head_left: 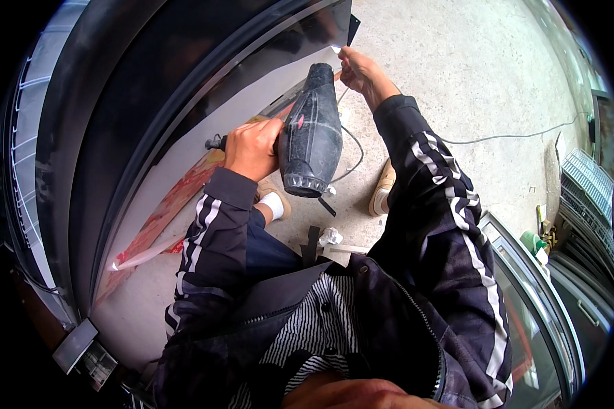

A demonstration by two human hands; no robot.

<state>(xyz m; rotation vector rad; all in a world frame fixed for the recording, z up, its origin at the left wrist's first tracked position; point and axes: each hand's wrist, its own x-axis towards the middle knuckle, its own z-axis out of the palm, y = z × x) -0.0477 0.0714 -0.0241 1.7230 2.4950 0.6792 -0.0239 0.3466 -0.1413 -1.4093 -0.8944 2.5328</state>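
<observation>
My left hand [252,146] is wrapped round the handle of a black hair dryer [312,140]. The dryer's narrow nozzle points away from me, near the lower edge of a large glossy black panel [123,88] standing on the left. A pale, whitish sheet [198,140] runs along that edge of the panel. Ahead and to the right, my right hand [363,76] pinches the far corner of this sheet between thumb and fingers. The nozzle is just short of the pinched corner, and the two hands are apart.
A grey cord [505,139] crosses the concrete floor [450,61] to the right. Red printed cardboard [177,194] lies below the panel. Crumpled white scrap [331,236] and a black strip [311,244] lie by my feet. Wire racks [587,180] and a framed glass door [525,293] are on the right.
</observation>
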